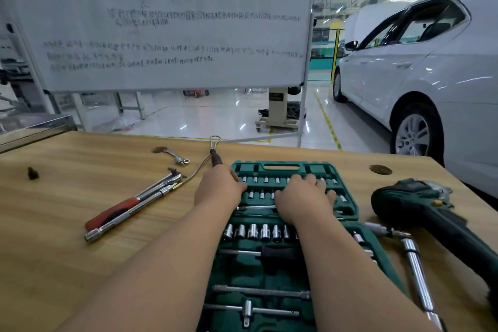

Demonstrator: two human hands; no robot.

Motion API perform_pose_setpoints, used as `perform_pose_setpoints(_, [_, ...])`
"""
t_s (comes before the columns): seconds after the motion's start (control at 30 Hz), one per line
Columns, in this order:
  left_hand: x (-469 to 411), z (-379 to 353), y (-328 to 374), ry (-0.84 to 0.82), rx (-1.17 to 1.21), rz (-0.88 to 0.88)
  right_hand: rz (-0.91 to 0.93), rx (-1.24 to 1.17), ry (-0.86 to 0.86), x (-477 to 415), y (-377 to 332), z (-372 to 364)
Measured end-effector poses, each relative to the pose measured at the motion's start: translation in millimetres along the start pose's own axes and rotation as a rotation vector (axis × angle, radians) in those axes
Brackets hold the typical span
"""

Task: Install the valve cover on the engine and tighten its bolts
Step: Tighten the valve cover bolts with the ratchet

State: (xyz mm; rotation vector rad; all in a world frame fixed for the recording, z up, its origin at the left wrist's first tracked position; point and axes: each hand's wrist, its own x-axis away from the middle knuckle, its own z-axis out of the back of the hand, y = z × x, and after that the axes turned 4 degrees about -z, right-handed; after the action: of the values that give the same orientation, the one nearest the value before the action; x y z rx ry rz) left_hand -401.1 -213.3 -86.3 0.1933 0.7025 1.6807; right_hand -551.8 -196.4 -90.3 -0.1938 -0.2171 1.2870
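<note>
Left hand: forearm reaches in from the lower left, back of the hand up; fingers bent down at the left rim of the open dark-green plastic socket-set case; fingertips and thumb hidden behind the knuckles, so it cannot be told whether they clasp the rim or merely rest on it.

Right hand: forearm enters from the lower right, palm down; fingers slightly spread and nearly straight, lying across the small-socket rows in the case's far half; nothing seen pinched.

Case: lies at the centre of the pale wood-grain workbench, carry handle on the far side; near half holds a row of chrome sockets, a black-handled driver and a chrome sliding T-bar; both forearms cover parts of these rows; the near edge is cut off by the frame.

Left of the case, apart from it: a long chrome wrench with a red grip; a small chrome spanner; a bent wire tool with a loop end, its lower end behind the left hand.

Right of the case: a dark-green power tool, type unclear, its handle cut off at the edge; a chrome ratchet handle just beside the case.

Behind the bench: a whiteboard, its writing illegible; a white car, partly out of frame.
</note>
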Motion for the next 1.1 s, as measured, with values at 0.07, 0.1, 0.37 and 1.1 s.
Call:
perform_pose_setpoints(0.07, [4.5, -2.6, 1.6, 0.009, -0.089, -0.054, -0.003, 0.0, -0.011, 1.1, -1.5, -0.2])
perform_pose_setpoints(0.1, [7.6, -3.4, 2.4, 0.021, -0.131, -0.087, -0.005, -0.003, -0.016, 1.8, -2.0, 0.0])
perform_pose_setpoints(0.37, [20.0, 3.7, 6.0, -0.071, -0.348, -0.226, 0.006, -0.016, -0.018, 3.4, -2.9, -1.1])
perform_pose_setpoints(1.1, [45.7, 94.0, 13.4, 0.241, 1.254, 0.641, 0.691, -0.912, -1.108, 57.2, -24.0, 32.3])
